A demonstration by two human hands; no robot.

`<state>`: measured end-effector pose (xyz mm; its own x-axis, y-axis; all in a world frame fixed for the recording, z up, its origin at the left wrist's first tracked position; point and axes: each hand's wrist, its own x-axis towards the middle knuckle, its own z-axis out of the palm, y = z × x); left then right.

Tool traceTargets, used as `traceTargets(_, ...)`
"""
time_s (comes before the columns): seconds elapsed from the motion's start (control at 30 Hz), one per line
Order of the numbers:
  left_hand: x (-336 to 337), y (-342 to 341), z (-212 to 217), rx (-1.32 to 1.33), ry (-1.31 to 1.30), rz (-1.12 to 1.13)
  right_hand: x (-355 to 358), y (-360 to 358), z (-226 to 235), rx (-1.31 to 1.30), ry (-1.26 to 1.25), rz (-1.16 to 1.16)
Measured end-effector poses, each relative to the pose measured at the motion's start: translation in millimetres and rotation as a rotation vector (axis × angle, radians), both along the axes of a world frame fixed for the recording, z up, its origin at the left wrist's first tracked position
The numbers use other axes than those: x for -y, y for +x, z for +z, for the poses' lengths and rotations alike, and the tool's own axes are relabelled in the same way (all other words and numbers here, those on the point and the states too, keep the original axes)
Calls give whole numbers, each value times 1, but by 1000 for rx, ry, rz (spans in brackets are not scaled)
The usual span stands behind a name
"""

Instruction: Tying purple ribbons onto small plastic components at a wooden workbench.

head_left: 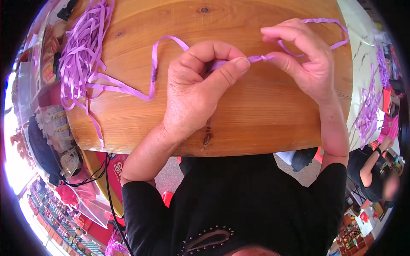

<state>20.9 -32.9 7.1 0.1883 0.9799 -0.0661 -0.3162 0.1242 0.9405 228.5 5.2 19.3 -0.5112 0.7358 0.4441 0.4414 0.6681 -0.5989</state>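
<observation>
A flat purple ribbon (256, 58) with a small knot in it is stretched between my hands above the wooden table. My left hand (200, 81) is closed, pinching the ribbon between thumb and bent forefinger. At the knot, the thumb tip of my right hand (305, 59) meets the ribbon, while its forefinger is raised well apart from the thumb. Part of the ribbon loops out behind my right hand. From behind my left hand it runs left, past another small knot (153, 76), toward a loose heap of purple ribbon (83, 53) at the table's far left.
The round-edged wooden table (256, 123) ends just in front of my body. On the right, more purple ribbon (369, 109) lies on a pale surface, with a person (376, 175) beyond. Packages (55, 128) and a black cable (109, 187) are at the left.
</observation>
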Motion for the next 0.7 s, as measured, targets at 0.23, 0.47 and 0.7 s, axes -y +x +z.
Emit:
traceTargets(0.23, 9, -3, 21, -16, 251, -68, 1, -37, -12, -84, -68, 132)
traceTargets(0.47, 20, 3, 73, 476, 78, -117, 12, -53, 14, -116, -340, 461)
traceTargets(0.7, -9, -70, 64, 531, 270, -8, 29, 9, 18, -354, -629, 4)
